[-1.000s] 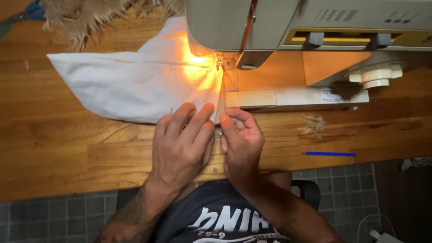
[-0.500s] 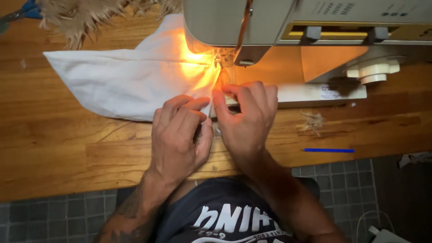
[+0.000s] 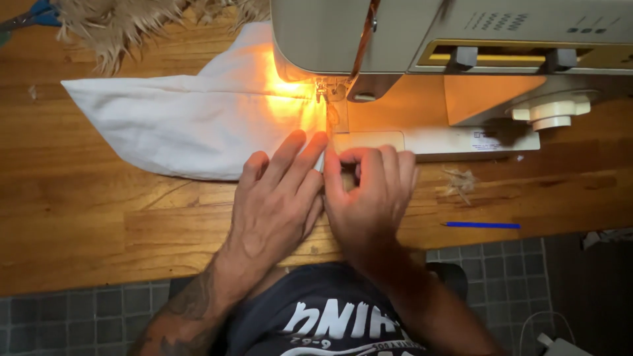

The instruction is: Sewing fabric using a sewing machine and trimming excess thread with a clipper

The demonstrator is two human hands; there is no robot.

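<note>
in the head view your white cloth (image 3: 198,122) runs long leftward from the sewing machine (image 3: 448,59), its near edge just before the needle. your left hand (image 3: 280,198) lies flat on it, fingers (image 3: 297,148) spread; your right hand (image 3: 369,191), beside it, pinches the edge with curled fingers, both close before the needle on the worktop (image 3: 79,217).

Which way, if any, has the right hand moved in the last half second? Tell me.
Yes. The right hand drew back off the sewing machine bed, toward the table edge.
</note>
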